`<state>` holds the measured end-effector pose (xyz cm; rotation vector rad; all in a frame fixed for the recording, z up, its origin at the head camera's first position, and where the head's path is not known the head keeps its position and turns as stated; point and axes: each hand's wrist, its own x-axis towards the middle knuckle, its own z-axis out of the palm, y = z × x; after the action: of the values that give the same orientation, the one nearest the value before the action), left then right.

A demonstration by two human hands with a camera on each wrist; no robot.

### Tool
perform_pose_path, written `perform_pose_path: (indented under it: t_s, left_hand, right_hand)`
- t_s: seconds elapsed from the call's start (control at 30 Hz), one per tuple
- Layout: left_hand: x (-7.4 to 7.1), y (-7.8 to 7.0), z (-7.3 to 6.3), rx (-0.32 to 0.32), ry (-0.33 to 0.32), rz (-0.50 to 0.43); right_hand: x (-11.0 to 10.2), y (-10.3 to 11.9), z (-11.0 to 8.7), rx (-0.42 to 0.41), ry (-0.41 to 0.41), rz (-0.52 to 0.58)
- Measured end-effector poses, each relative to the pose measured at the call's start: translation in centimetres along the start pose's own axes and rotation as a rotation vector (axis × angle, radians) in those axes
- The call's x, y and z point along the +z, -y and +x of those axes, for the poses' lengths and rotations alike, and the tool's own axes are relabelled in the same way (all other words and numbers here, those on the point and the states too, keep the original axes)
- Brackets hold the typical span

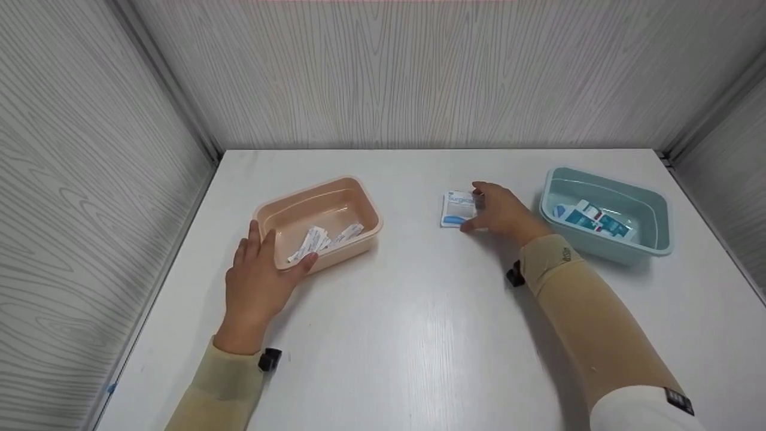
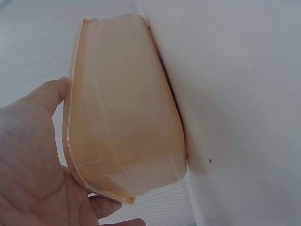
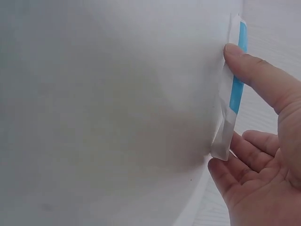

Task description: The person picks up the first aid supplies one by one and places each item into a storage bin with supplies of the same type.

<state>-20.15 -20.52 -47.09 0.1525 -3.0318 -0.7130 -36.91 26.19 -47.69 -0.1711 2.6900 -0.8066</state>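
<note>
At the left, my left hand (image 1: 256,287) lies against the near left corner of a peach plastic basin (image 1: 353,246). Its thumb touches the near rim, and its spread fingers reach along the left side. Inside the basin are several small white paper sachets (image 1: 314,240). My right hand (image 1: 504,212) pinches a flat white-and-blue packet (image 1: 456,209) printed "Surgic…", right of the table's middle. In the right wrist view the thumb presses the edge of the packet (image 3: 225,99), with fingertips at its other end.
A light blue plastic basin (image 1: 604,245) stands at the right, close beside my right wrist. It holds several teal-and-white packets (image 1: 589,216). The white table (image 1: 395,335) is bounded by wood-grain panels (image 1: 383,78) at the back and sides.
</note>
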Motion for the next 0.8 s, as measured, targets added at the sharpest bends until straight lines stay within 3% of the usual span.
perform_pose_path:
  t_s: [0.23, 0.8]
  left_hand:
    - [0.1, -0.1, 0.1, 0.015, -0.016, 0.005]
    - [0.0, -0.1, -0.1, 0.010, 0.005, -0.004]
  right_hand:
    - [-0.6, 1.0, -1.6, 0.008, -0.040, 0.003]
    - [-3.9, 3.8, -6.7, -0.066, -0.121, 0.029]
